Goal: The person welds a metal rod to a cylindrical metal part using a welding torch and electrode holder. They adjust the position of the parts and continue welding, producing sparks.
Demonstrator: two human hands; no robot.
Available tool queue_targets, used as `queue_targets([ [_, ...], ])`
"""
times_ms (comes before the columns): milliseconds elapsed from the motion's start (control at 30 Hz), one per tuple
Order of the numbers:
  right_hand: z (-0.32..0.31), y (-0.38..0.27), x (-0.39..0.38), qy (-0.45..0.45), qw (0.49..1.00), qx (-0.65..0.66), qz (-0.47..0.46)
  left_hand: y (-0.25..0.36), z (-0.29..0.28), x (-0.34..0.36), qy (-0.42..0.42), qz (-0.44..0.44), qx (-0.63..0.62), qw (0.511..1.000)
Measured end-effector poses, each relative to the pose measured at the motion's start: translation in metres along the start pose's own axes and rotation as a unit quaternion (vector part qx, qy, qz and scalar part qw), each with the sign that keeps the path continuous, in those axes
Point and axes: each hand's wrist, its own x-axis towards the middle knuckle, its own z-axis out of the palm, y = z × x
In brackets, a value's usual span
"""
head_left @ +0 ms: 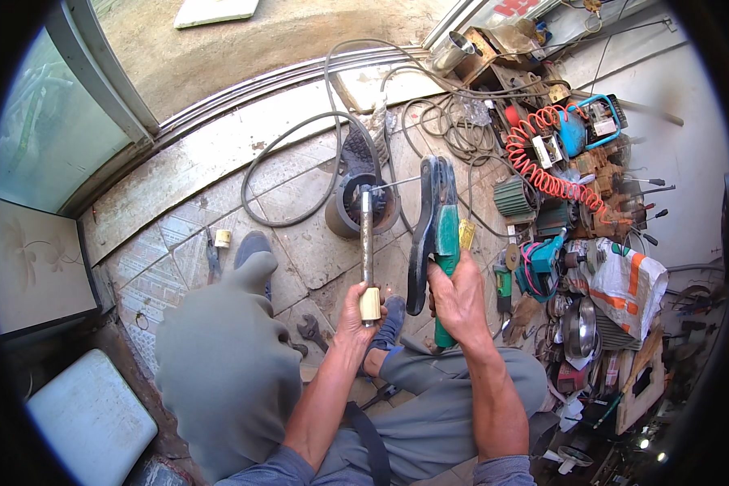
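Left hand (351, 314) is closing round the lower end of a metal rod (368, 247), beside a cream collar (370, 304) that is sitting around it; a short stub is poking out below. Right hand (460, 296) is clamping onto the green grip of a holder (446, 231), its black arms pointing to 12. Hands are staying apart, left at 6 o'clock in view, right at 4.

Rod is standing near view centre, its top pointing to 12. Holder is gripping a thin stick (398, 183), which is running toward 9 and ending by the rod's top; can't tell if they're touching. Rod top is overlapping a dark ring (334, 217) at 12; can't tell if it's resting there.

Ring is sitting on the tiled floor (320, 271). Black cable (249, 182) is looping at 11. Pliers (213, 261) are lying at 9, just beside a cream roll (223, 238). Wrench (310, 330) is lying at 7, near the left forearm. White stool (93, 417) is standing at 8.

Orange hose (520, 154) is coiling at 2. Teal grinder (545, 266) is lying at 3, a white sack (641, 293) farther out the same way. Glove (522, 313) is lying at 4.
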Motion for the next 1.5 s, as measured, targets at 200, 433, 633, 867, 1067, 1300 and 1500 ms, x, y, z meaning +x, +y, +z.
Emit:
queue_targets([
  [200, 0.0016, -0.0016, 0.001, 0.002, 1.0, 0.0, 0.018, -0.0002, -0.0012, 0.0019, 0.001, 0.0, -0.007, 1.0],
  [433, 0.0012, -0.0009, 0.0005, 0.002, 1.0, -0.002, 0.013, -0.0006, -0.0019, 0.0032, 0.003, -0.003, -0.008, 1.0],
  [633, 0.0015, -0.0003, 0.0008, 0.003, 1.0, -0.013, 0.012, 0.0001, -0.0029, 0.0033, -0.007, -0.005, -0.01, 1.0],
  [867, 0.0016, -0.0016, 0.0006, 0.003, 1.0, -0.008, 0.019, -0.001, -0.0037, 0.0052, 0.015, -0.003, 0.004, 1.0],
  [1067, 0.001, 0.0002, 0.0013, 0.003, 1.0, -0.009, 0.011, -0.0001, -0.0021, 0.0022, 0.0, -0.004, 0.002, 1.0],
  [1300, 0.0021, 0.0044, 0.0021, 0.003, 1.0, -0.005, 0.005, -0.0001, -0.0035, 0.0029, -0.005, -0.006, -0.006, 1.0],
  [1500, 0.0019, 0.002, 0.0024, 0.001, 1.0, -0.003, 0.01, -0.0007, -0.0047, 0.0038, -0.005, -0.003, -0.005, 1.0],
])
